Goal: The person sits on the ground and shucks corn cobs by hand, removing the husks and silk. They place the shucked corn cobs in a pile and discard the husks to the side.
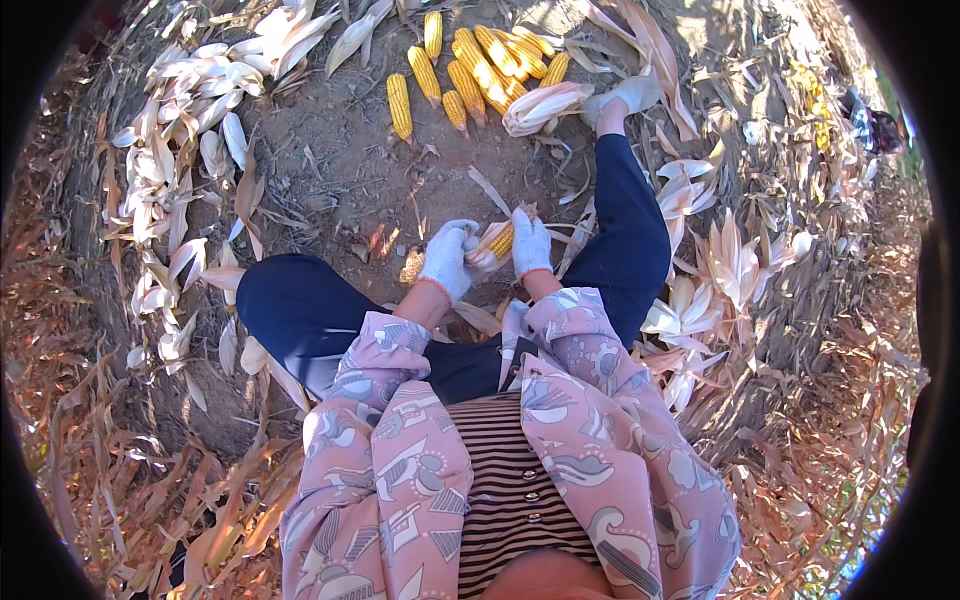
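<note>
In the head view, a half-peeled cob (502, 242) is between the person's two gloved hands, over the dirt (330, 205). The left hand (450, 258) is at the half-peeled cob's left side, fingers curled in close, holding its pale leaves. The right hand (532, 244) is at its right side, fingers bent snugly around it. Past the half-peeled cob, bare yellow cobs (490, 65) lie bunched, near a leaf-wrapped cob (547, 107). Dry husks (160, 165) lie well to its left and right.
</note>
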The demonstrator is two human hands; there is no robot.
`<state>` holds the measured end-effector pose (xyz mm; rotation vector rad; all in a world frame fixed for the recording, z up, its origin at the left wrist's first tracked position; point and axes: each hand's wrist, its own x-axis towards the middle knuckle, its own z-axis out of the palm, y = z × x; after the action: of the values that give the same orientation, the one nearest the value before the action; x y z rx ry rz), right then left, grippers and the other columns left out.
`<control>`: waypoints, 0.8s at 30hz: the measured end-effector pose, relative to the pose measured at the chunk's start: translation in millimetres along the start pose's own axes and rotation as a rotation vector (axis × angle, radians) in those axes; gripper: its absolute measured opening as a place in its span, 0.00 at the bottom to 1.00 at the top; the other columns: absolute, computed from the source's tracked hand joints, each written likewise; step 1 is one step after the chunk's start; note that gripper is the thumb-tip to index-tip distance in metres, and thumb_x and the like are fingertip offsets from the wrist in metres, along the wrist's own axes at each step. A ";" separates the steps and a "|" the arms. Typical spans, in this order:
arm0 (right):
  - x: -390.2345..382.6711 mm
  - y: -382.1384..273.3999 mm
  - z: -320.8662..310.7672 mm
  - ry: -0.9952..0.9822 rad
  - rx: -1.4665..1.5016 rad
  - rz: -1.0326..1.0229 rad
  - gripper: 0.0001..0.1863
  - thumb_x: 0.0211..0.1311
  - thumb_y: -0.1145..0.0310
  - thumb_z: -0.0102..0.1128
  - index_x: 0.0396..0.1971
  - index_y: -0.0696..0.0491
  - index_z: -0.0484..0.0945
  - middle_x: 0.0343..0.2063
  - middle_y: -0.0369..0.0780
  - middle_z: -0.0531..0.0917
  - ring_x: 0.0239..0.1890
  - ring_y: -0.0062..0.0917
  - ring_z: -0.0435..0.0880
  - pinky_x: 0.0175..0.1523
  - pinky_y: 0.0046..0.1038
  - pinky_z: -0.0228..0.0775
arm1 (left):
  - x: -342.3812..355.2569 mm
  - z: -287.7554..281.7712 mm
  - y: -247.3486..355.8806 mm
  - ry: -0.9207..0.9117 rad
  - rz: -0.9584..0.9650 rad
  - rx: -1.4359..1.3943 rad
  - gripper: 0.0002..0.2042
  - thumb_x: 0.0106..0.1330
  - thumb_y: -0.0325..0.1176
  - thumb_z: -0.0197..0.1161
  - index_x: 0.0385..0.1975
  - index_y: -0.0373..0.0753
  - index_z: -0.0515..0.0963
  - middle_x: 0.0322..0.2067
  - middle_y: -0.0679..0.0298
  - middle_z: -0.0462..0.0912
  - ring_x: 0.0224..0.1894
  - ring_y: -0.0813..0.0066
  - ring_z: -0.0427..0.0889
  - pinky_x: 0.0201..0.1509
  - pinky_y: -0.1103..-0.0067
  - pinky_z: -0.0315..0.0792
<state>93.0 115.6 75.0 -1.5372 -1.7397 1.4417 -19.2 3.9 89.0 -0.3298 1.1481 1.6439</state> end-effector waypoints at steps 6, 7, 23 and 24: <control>63.5 20.8 -36.2 0.296 0.596 0.368 0.26 0.61 0.54 0.52 0.42 0.65 0.76 0.36 0.47 0.82 0.37 0.33 0.81 0.43 0.33 0.72 | -21.8 -20.3 31.4 -0.436 0.618 1.645 0.09 0.64 0.32 0.52 0.34 0.40 0.80 0.33 0.54 0.82 0.37 0.57 0.82 0.44 0.68 0.76; 66.3 25.2 -38.9 0.297 0.431 0.286 0.25 0.61 0.55 0.53 0.41 0.66 0.76 0.36 0.47 0.82 0.37 0.33 0.81 0.43 0.33 0.71 | -34.2 -2.2 45.8 -0.286 0.415 1.653 0.10 0.65 0.38 0.54 0.36 0.41 0.80 0.36 0.48 0.81 0.41 0.52 0.81 0.47 0.65 0.74; -1.2 2.4 -2.1 -0.100 0.380 0.140 0.17 0.64 0.61 0.54 0.37 0.61 0.82 0.35 0.43 0.84 0.36 0.27 0.81 0.45 0.29 0.72 | -28.6 16.9 -7.4 -0.031 0.659 1.573 0.28 0.62 0.42 0.61 0.60 0.37 0.65 0.58 0.45 0.67 0.58 0.45 0.70 0.58 0.61 0.69; -7.0 -4.8 -4.5 -0.154 0.534 0.207 0.17 0.65 0.61 0.54 0.38 0.61 0.82 0.35 0.42 0.84 0.36 0.26 0.81 0.44 0.29 0.71 | -24.8 11.2 -9.3 -0.040 0.650 1.559 0.29 0.62 0.43 0.61 0.61 0.38 0.64 0.59 0.45 0.66 0.59 0.45 0.70 0.59 0.62 0.68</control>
<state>96.6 111.9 83.1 -1.3623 -1.1491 1.9732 2.4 -2.0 107.0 1.1465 2.2358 0.7581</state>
